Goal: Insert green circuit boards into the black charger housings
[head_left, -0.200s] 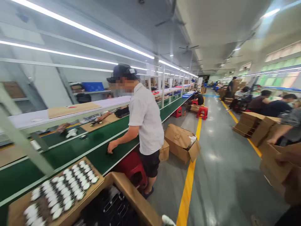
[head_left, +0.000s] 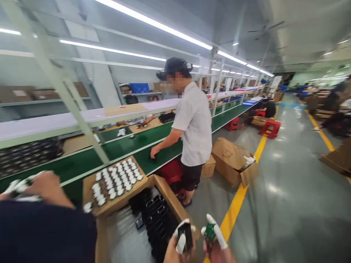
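My left hand [head_left: 179,248] pinches a small black part [head_left: 185,235] between capped fingertips; my right hand [head_left: 216,246] grips a small green board [head_left: 210,232], the two just apart at the frame's bottom edge. I judge steady alignment and a light grip matter most. Below sits an open carton [head_left: 167,195] of black parts, beside a tray [head_left: 89,186] of white pieces. A co-worker [head_left: 193,128] leans over the green conveyor [head_left: 123,146]; another hand [head_left: 46,186] intrudes at left.

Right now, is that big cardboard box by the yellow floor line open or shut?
Open: the brown cardboard box has its flaps folded outward.
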Available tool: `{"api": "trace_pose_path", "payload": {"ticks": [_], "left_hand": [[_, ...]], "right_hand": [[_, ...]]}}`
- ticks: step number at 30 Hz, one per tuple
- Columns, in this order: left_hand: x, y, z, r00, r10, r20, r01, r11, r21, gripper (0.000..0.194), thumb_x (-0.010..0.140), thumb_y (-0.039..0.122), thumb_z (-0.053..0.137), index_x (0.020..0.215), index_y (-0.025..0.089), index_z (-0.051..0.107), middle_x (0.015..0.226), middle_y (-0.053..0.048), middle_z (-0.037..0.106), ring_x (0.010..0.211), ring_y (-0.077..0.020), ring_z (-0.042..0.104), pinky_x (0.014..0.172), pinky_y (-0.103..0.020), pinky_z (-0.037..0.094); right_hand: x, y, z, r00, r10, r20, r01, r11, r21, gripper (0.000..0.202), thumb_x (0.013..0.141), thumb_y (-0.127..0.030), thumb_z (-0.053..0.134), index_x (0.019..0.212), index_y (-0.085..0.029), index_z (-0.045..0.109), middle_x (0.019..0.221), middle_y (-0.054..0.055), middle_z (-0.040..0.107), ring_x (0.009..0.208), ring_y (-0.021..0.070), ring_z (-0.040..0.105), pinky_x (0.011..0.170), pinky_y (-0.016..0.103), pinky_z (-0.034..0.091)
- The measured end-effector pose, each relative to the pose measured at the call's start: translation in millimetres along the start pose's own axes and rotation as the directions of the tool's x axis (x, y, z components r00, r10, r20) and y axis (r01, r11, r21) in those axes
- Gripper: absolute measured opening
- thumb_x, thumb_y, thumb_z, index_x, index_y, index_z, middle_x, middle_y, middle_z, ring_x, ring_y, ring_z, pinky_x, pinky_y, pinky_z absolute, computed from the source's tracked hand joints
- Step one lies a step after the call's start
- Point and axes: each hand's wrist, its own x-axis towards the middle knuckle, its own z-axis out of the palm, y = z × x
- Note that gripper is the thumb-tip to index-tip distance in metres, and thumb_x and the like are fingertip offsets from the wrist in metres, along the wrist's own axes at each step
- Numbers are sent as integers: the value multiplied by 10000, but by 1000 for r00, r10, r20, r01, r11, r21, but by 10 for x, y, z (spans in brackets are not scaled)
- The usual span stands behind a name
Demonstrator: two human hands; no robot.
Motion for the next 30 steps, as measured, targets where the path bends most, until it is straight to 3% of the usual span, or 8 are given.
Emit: {"api": "trace_pose_path", "payload": {"ticks": [2, 6, 12, 15, 19, 22, 25, 30], "left_hand": [[5, 195, 32, 985, 173, 27, -173, 985, -23, 509, 577, 418, 864, 1033, 245, 719, 833, -35, 730, 662, -134, 624, 597, -222, 495], [-179, 712, 251, 917, 366, 156, -377, 925, 41, 638, 532, 421, 880, 1124, 300, 675, 1045, -41, 710, 984, -202, 643, 880, -276, 524], [-506, 1188, 505, 838, 461, 292, -520, 837, 170, 601, 490, 246, 878, 1060, 286, 692, 1108, -25, 700, 1042, -186, 636, 912, -218, 500], [-579, 1235, 523, 840, 433, 327, -510, 836, 203, 610, 498, 152, 863, 1061, 306, 685, 1081, 2, 689, 967, -152, 645, 838, -176, 517], [-615, 1249, 534, 813, 470, 344, -567, 774, 281, 655, 563, 20, 773, 1110, 357, 648, 1184, 48, 656, 1101, -127, 613, 970, -156, 462], [-612, 1268, 559, 820, 462, 338, -557, 780, 285, 661, 556, -2, 762, 1105, 350, 655, 1149, 50, 676, 1069, -116, 627, 952, -135, 463], [-600, 1255, 564, 845, 440, 305, -507, 840, 192, 638, 516, 80, 845, 1079, 328, 678, 1073, 41, 706, 1005, -118, 649, 894, -120, 485], [-623, 1136, 488, 906, 358, 227, -407, 886, 223, 752, 412, 341, 940, 1109, 275, 664, 1169, -31, 669, 1057, -197, 636, 868, -176, 514]], "right_hand": [[55, -17, -51, 995, 96, 24, -98, 992, 80, 594, 737, -671, 632, 1169, -263, 618, 844, 47, 674, 632, 175, 609, 518, 319, 523], [201, -232, -5, 978, 197, 69, -209, 939, 274, 693, 645, -564, 771, 1236, -275, 553, 919, 33, 692, 729, 143, 622, 684, 268, 504], [186, -609, 138, 969, 167, 180, -201, 961, 189, 757, 478, -471, 884, 1152, -260, 610, 995, 93, 712, 921, 221, 650, 871, 339, 470], [127, -685, 180, 969, 198, 150, -231, 938, 258, 648, 478, -467, 883, 1056, -252, 682, 1005, 104, 713, 910, 224, 654, 854, 347, 500], [53, -782, 255, 963, 251, 94, -268, 887, 377, 593, 518, -470, 880, 1051, -278, 705, 1118, 83, 690, 989, 203, 643, 885, 310, 536], [40, -885, 333, 941, 336, 45, -317, 822, 473, 656, 410, -469, 920, 1012, -300, 720, 1074, 65, 702, 857, 171, 658, 783, 263, 579], [69, -968, 416, 882, 470, 7, -387, 716, 581, 722, 315, -457, 942, 986, -293, 730, 894, 31, 708, 676, 128, 617, 615, 216, 580], [97, -968, 472, 829, 559, 27, -448, 633, 631, 743, 345, -369, 952, 1043, -285, 713, 816, -14, 671, 549, 79, 488, 464, 185, 500]]}}
